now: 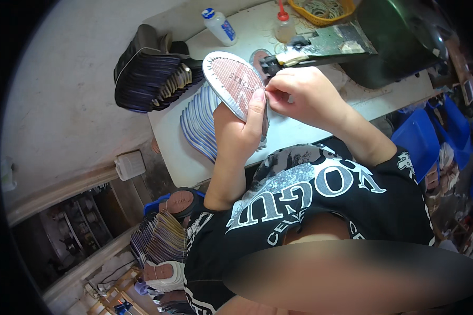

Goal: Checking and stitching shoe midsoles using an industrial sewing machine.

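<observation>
Left hand (237,128) grips shoe sole (228,76): thumb flat on the brownish face, rest of fingers behind it, mostly hidden. Sole is tilted up, pale rim showing, raised over white table (181,167); most of it sticks out above and left of the thumb. Right hand (305,97) at the sole's right edge, just beside the left thumb, thumb and fingers bunched narrow; cannot tell if they pinch the edge or something small. Stack of blue-and-white soles (198,123) on table, partly behind sole and left hand. Dark stack (147,79) further left. Green machine plate (347,41) just beyond right hand. White bottle (219,27), red-topped bottle (284,29), yellow basket (320,18) at the far side
</observation>
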Demonstrator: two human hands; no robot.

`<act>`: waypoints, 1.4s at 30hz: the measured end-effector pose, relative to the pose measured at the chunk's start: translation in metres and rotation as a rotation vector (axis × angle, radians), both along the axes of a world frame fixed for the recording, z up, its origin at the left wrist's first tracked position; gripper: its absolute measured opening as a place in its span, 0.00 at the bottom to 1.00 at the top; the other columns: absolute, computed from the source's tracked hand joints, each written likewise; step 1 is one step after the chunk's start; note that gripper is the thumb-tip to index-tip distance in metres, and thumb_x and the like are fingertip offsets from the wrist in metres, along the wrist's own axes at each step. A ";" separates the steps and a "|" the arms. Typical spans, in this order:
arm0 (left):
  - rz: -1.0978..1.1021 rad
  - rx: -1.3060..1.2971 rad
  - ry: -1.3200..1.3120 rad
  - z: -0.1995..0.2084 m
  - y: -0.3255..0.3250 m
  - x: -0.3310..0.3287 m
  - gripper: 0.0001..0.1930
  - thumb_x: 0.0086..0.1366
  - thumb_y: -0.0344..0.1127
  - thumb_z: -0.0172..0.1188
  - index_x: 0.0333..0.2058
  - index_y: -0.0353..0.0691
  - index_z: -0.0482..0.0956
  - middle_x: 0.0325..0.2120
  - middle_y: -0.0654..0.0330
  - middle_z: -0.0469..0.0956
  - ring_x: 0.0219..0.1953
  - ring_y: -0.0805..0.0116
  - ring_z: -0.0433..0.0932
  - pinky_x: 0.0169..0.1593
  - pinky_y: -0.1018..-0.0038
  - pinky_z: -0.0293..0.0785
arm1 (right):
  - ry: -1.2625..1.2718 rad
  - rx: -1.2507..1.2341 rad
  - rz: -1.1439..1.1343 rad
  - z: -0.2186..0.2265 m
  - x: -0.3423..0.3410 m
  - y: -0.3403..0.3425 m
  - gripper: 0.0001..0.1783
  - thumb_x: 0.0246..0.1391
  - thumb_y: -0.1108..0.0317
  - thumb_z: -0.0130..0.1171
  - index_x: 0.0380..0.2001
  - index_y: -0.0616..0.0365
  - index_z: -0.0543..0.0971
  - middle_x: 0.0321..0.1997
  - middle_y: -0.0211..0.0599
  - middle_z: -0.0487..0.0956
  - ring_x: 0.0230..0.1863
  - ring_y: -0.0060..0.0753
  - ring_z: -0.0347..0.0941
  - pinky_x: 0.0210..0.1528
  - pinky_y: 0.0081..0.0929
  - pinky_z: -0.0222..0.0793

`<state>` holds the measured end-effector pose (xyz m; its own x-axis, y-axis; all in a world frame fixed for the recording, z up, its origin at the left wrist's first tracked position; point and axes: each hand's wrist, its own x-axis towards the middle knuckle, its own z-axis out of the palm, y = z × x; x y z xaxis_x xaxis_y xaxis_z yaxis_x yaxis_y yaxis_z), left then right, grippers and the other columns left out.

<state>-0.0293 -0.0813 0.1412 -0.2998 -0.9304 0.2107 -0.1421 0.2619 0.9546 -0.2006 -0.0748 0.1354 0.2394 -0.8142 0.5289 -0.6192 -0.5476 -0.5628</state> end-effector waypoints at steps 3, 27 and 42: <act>0.063 0.027 -0.014 -0.001 -0.002 0.007 0.11 0.65 0.32 0.52 0.41 0.31 0.75 0.36 0.59 0.77 0.37 0.74 0.74 0.43 0.77 0.69 | -0.005 -0.025 -0.031 0.001 0.014 -0.007 0.07 0.40 0.69 0.61 0.19 0.59 0.74 0.21 0.39 0.75 0.23 0.41 0.72 0.27 0.32 0.68; 0.177 0.260 0.583 -0.046 -0.027 -0.037 0.18 0.59 0.30 0.61 0.45 0.31 0.68 0.41 0.54 0.73 0.42 0.70 0.74 0.47 0.76 0.70 | -1.152 0.956 0.345 -0.069 -0.019 0.043 0.18 0.61 0.62 0.48 0.50 0.61 0.67 0.37 0.37 0.77 0.32 0.24 0.76 0.33 0.20 0.71; 0.179 0.142 0.023 -0.069 -0.100 -0.054 0.17 0.60 0.40 0.59 0.40 0.29 0.75 0.34 0.59 0.76 0.38 0.72 0.75 0.45 0.75 0.69 | -1.236 1.046 0.154 -0.046 -0.027 0.045 0.16 0.64 0.58 0.45 0.40 0.61 0.70 0.19 0.35 0.75 0.10 0.15 0.64 0.13 0.10 0.58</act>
